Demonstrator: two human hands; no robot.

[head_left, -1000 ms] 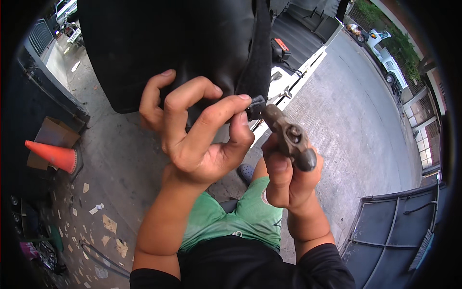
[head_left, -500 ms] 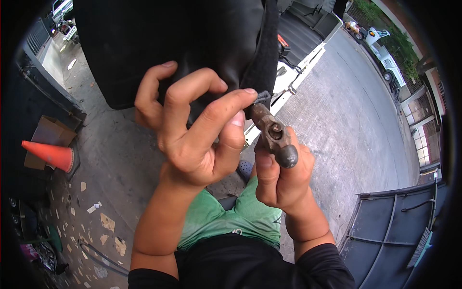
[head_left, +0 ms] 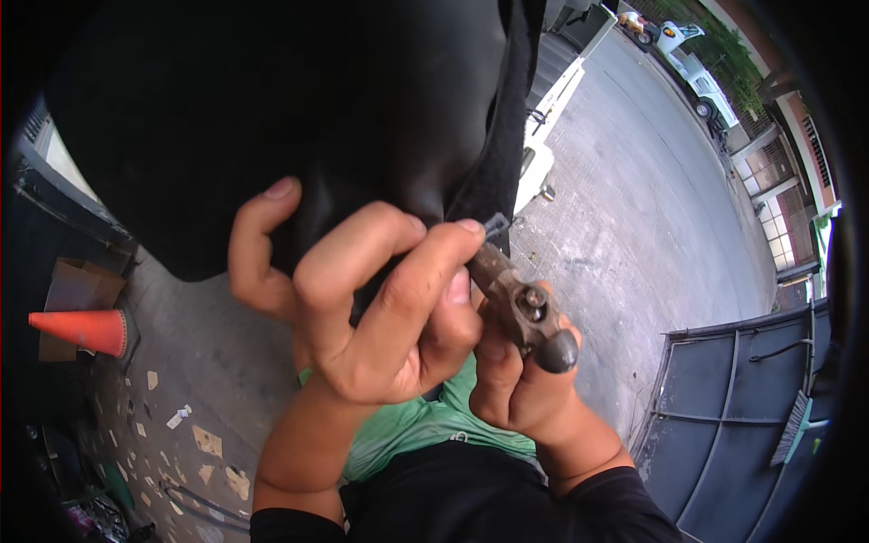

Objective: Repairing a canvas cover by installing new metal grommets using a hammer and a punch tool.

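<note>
A large black leather-like sheet [head_left: 272, 118] with a fuzzy strip along its right edge fills the upper left and middle. My left hand [head_left: 362, 308] is closed at the thumb and forefinger on a small grey clip-like piece [head_left: 495, 225] by that edge; the other fingers curl loosely against the sheet. My right hand [head_left: 525, 380] grips a worn ball-peen hammer [head_left: 525, 306] close to its head. The hammer's rounded end points toward me, while its flat face sits against or very near the grey piece. My fingers hide most of the handle.
An orange traffic cone [head_left: 81, 331] lies on its side by a cardboard box [head_left: 83, 288] at left. Paper scraps [head_left: 207, 441] litter the floor. A dark metal gate [head_left: 724, 389] and a broom [head_left: 795, 427] are at right. A white vehicle [head_left: 692, 68] stands across the road.
Both hands, the hammer and the black sheet sit lower in the picture, and the sheet covers more of it. The surroundings have shifted as well. Both grips look the same.
</note>
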